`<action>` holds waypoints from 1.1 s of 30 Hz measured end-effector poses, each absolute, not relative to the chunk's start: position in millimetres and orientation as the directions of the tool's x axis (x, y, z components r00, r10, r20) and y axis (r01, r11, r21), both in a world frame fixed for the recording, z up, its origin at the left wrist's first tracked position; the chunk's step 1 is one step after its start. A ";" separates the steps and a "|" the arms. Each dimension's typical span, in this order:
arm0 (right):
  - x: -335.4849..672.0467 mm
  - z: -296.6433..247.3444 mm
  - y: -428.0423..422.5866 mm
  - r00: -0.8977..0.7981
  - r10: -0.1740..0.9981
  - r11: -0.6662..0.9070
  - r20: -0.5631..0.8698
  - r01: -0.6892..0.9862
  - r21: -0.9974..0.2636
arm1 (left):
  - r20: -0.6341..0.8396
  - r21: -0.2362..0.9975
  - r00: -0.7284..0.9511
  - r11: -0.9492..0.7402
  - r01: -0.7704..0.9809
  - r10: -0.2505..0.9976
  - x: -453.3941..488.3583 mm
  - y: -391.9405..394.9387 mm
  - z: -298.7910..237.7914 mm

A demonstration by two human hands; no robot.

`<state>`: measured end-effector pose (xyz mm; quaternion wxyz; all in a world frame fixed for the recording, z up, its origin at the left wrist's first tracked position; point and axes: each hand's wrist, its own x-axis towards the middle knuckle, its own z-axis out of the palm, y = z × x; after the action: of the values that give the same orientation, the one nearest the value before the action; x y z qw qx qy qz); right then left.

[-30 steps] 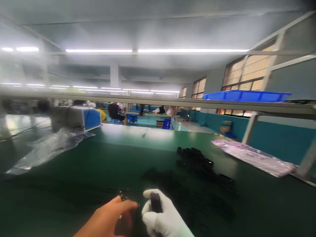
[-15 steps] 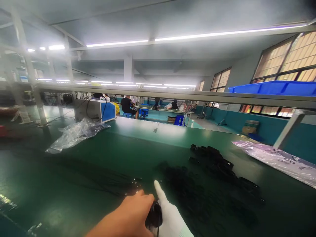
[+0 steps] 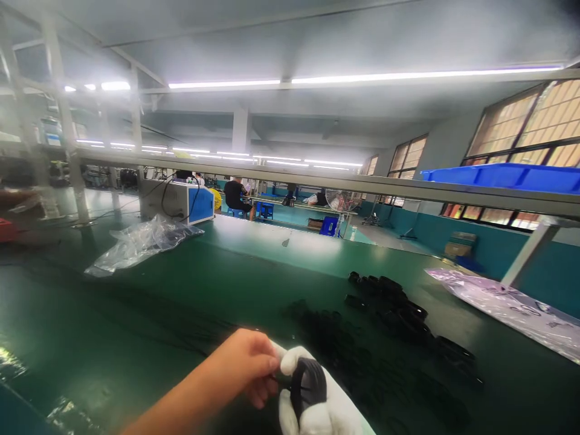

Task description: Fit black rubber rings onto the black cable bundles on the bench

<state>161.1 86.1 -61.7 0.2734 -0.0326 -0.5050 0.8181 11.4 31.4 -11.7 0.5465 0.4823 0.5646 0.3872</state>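
My right hand (image 3: 324, 399), in a white glove, is closed around a coiled black cable (image 3: 310, 383) whose loops lie side by side. Just to its left is my bare left hand (image 3: 254, 365), thumb and fingers pinched together at a short dark strand that leads to the coil. Its fingertips nearly meet the gloved fingers. More thin black cables (image 3: 181, 329) stretch over the green table (image 3: 254, 284) behind my left forearm. A dark heap of small looped pieces (image 3: 348, 344) lies to the right of my hands.
Shiny black parts (image 3: 408, 311) are piled farther right. A clear plastic bag (image 3: 145, 241) lies before a blue-and-grey machine (image 3: 181, 202) at the left. Pinkish plastic bags (image 3: 512, 302) lie at the right edge, under a shelf bearing a blue tray (image 3: 502, 178). A person (image 3: 234, 194) sits far back.
My right hand has turned, its outstretched finger now curled around the coil, which shows more fully. My left hand has moved off the coil's top to its left side and pinches there.
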 end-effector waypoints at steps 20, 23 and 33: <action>171.0 -55.3 79.3 -0.897 0.440 -0.586 -0.053 -0.242 -0.774 | 0.195 0.839 0.144 -0.241 0.487 0.970 10.4 18.3 -3.5; 170.8 -59.2 80.3 -0.903 0.413 -0.686 -0.121 -0.221 -0.693 | 0.150 0.863 0.098 -0.179 0.472 0.984 4.9 19.9 -10.4; 170.2 -47.7 79.1 -0.944 0.325 -0.741 -0.061 -0.213 -0.637 | 0.065 0.980 0.092 -0.081 0.182 0.994 -2.1 24.1 -22.3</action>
<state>170.2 79.1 -47.7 0.1447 -0.0844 -0.3297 0.9291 -2.1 24.1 -22.3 0.4535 0.5833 0.5039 0.4474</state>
